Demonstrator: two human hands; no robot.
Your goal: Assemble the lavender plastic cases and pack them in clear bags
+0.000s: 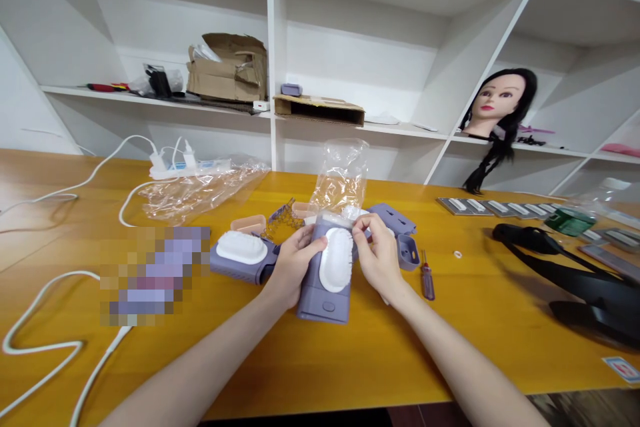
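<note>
My left hand (295,263) is wrapped round a purple plastic device (320,303), thumb on its front. The device stands tilted above the table, with a white oval toothed pad (336,260) on its face and an oval button near its lower end. At its upper right edge, my right hand (376,250) is closed in a pinch; what lies between the fingertips is hidden. A similar purple device with a white pad (243,247) lies just left of my left hand. Beyond my right hand are a purple casing part (393,219) and a small purple cup-like part (408,252).
A screwdriver (427,280) and a small ring (457,254) lie to the right. Clear plastic bags (345,170) and a power strip (190,168) are behind. A cable (43,350) runs along the left. A black stand (565,267) and a mannequin head (500,103) are at right.
</note>
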